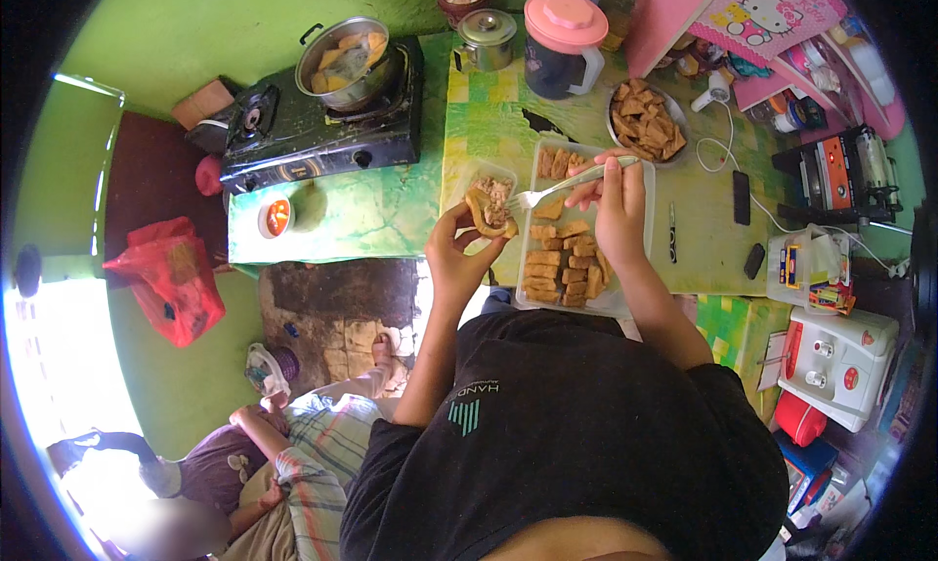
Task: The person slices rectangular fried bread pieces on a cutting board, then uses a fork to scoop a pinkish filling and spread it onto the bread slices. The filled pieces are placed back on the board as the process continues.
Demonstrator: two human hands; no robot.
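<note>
My left hand (pixel 462 257) pinches a piece of fried tofu skin (pixel 484 222), bent into an open pocket. Between finger and thumb of my right hand (pixel 617 209) is a metal fork (pixel 579 180), its tines at the pocket's upper right edge. Right behind the pocket stands a small clear plastic container (pixel 512 168) of pale minced filling (pixel 492 187). Beneath my right forearm lies a wide translucent plastic tray (pixel 649 216). Rows of browned tofu pieces (pixel 541 275) fill its near part, with several more at its far end.
A pot (pixel 322 90) of frying pieces sits on a black gas stove (pixel 322 139). At the back right is a metal bowl of fried tofu (pixel 646 121), near a lidded pitcher (pixel 560 48). Scissors (pixel 672 235) and a phone (pixel 741 198) lie rightward. A person (pixel 293 451) sits at left.
</note>
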